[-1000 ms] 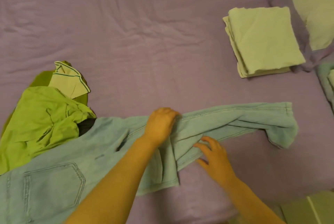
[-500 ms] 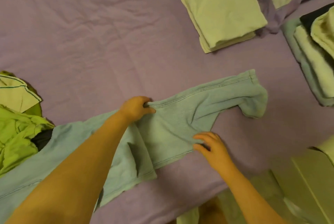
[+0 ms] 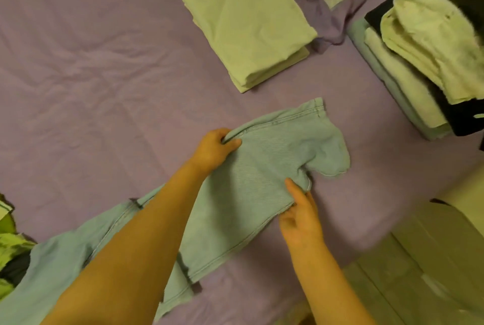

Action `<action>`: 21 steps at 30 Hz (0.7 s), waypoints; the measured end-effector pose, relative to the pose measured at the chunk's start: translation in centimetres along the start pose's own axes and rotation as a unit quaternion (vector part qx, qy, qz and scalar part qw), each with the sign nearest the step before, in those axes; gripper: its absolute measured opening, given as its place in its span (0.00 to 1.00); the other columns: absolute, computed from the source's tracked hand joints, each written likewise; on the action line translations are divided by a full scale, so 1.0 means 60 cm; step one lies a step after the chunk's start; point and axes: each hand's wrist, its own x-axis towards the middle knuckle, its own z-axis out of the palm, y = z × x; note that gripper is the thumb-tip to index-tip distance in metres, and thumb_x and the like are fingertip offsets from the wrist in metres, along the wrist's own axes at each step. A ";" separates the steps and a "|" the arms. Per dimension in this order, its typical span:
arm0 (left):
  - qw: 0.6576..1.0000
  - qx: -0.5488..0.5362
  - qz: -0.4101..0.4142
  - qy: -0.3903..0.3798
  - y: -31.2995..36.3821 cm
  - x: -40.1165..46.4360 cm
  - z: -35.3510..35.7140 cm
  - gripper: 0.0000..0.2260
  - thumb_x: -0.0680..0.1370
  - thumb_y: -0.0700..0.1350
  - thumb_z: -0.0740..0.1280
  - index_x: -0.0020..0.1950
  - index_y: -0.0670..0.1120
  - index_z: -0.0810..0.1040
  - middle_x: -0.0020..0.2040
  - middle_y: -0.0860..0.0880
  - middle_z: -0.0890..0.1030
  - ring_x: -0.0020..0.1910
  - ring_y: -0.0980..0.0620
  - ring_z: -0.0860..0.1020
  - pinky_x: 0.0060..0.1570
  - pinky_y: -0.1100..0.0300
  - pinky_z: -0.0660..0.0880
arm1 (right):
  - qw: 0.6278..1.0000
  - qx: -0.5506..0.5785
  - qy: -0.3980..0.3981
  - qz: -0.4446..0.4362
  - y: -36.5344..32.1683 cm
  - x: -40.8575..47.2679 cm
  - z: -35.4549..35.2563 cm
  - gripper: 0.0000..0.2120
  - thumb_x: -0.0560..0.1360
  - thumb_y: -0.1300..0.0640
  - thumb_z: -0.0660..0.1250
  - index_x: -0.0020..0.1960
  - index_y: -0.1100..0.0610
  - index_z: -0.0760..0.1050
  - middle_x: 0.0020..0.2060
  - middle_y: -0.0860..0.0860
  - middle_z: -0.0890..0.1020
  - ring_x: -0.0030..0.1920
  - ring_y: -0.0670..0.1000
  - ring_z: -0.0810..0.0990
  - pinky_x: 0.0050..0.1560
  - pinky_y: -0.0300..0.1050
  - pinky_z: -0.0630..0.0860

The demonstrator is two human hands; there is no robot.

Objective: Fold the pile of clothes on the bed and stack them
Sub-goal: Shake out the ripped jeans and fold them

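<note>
1. Head view showed a pair of light blue jeans (image 3: 251,188) spread across the purple bedsheet (image 3: 91,75), running from the lower left corner up toward the middle, the leg ends bunched and curled over at the right.
2. Left hand (image 3: 213,150) lay on the far edge of a jeans leg, its fingers curled round the seam and pinching a fold of denim against the thumb.
3. Right hand (image 3: 301,216) rested at the near edge of the same leg; the thumb lay on top of the cloth and the fingers were loosely together, tucked at the hem, gripping that edge.
4. Beyond the jeans, well apart from them, sat a folded pale yellow stack (image 3: 248,20), squared up on the sheet.
5. At the right edge stood a taller stack of folded clothes (image 3: 408,44), pale pieces with a black garment among them.
6. At the far left edge lay a crumpled bright green garment (image 3: 10,254), touching the waist end of the jeans.
</note>
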 end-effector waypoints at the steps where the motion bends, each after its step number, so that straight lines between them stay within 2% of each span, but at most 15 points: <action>1: 0.999 0.033 -0.011 -0.019 0.006 0.007 0.002 0.05 0.79 0.46 0.67 0.51 0.46 0.78 0.38 0.53 0.77 0.37 0.55 0.74 0.35 0.64 0.70 | 0.999 0.034 -0.009 0.023 -0.009 0.003 -0.008 0.19 0.74 0.60 0.66 0.65 0.58 0.75 0.56 0.56 0.82 0.55 0.56 0.82 0.51 0.51 0.77; 4: 0.992 0.034 -0.044 -0.111 0.037 0.024 0.023 0.08 0.76 0.50 0.70 0.53 0.51 0.78 0.44 0.56 0.80 0.42 0.57 0.78 0.39 0.65 0.73 | 0.993 0.081 -0.054 0.060 -0.041 0.011 -0.012 0.19 0.78 0.53 0.60 0.66 0.57 0.73 0.61 0.57 0.79 0.58 0.57 0.80 0.57 0.54 0.74; 6: 0.988 -0.033 -0.031 -0.146 0.071 0.040 0.039 0.06 0.74 0.48 0.72 0.50 0.52 0.79 0.44 0.56 0.82 0.41 0.58 0.81 0.38 0.68 0.75 | 0.995 0.081 -0.059 0.004 -0.070 0.023 -0.014 0.21 0.77 0.53 0.63 0.68 0.56 0.71 0.63 0.57 0.78 0.62 0.58 0.77 0.62 0.58 0.71; 8: 0.986 -0.081 -0.010 -0.148 0.101 0.063 0.050 0.05 0.74 0.45 0.72 0.49 0.49 0.81 0.42 0.53 0.84 0.39 0.57 0.82 0.37 0.68 0.76 | 0.995 0.075 -0.046 -0.048 -0.102 0.033 -0.019 0.23 0.73 0.56 0.67 0.68 0.56 0.72 0.62 0.56 0.78 0.62 0.57 0.78 0.61 0.57 0.73; 9: 0.988 -0.072 -0.003 -0.139 0.116 0.074 0.056 0.04 0.75 0.44 0.72 0.49 0.48 0.81 0.41 0.53 0.84 0.38 0.56 0.82 0.37 0.68 0.75 | 0.996 0.063 -0.031 -0.059 -0.116 0.039 -0.023 0.22 0.73 0.57 0.67 0.67 0.57 0.73 0.61 0.56 0.79 0.61 0.56 0.79 0.59 0.55 0.75; 12: 0.988 0.070 0.027 -0.138 0.153 0.105 0.083 0.06 0.76 0.45 0.70 0.53 0.48 0.80 0.43 0.53 0.81 0.37 0.58 0.78 0.37 0.70 0.74 | 0.997 0.036 0.013 -0.068 -0.151 0.055 -0.039 0.16 0.77 0.60 0.63 0.64 0.59 0.74 0.58 0.56 0.81 0.55 0.54 0.82 0.49 0.49 0.80; 14: 0.987 0.024 0.029 -0.157 0.173 0.119 0.095 0.05 0.77 0.45 0.69 0.52 0.46 0.81 0.42 0.52 0.83 0.38 0.55 0.80 0.40 0.63 0.77 | 0.995 0.016 0.018 -0.092 -0.177 0.064 -0.052 0.15 0.78 0.60 0.62 0.64 0.59 0.74 0.56 0.56 0.82 0.55 0.54 0.82 0.51 0.50 0.81; 16: 0.989 -0.042 0.040 -0.133 0.188 0.135 0.099 0.04 0.79 0.43 0.66 0.47 0.47 0.81 0.39 0.53 0.83 0.37 0.57 0.81 0.38 0.64 0.77 | 0.994 -0.011 0.030 -0.107 -0.196 0.069 -0.064 0.13 0.77 0.60 0.64 0.60 0.58 0.77 0.56 0.55 0.82 0.56 0.54 0.81 0.56 0.51 0.79; 19: 0.991 0.094 0.054 -0.074 0.190 0.169 0.112 0.04 0.78 0.44 0.68 0.51 0.46 0.79 0.44 0.52 0.80 0.41 0.56 0.77 0.43 0.69 0.72 | 0.987 -0.079 0.093 -0.105 -0.207 0.082 -0.077 0.08 0.77 0.61 0.65 0.55 0.55 0.78 0.57 0.55 0.81 0.58 0.54 0.80 0.62 0.54 0.74; 21: 0.984 0.151 0.045 -0.078 0.191 0.180 0.131 0.07 0.76 0.47 0.71 0.52 0.46 0.78 0.39 0.55 0.76 0.37 0.59 0.73 0.35 0.73 0.68 | 0.979 -0.132 0.096 -0.119 -0.217 0.090 -0.073 0.09 0.76 0.59 0.67 0.56 0.54 0.78 0.55 0.52 0.82 0.58 0.53 0.79 0.63 0.55 0.73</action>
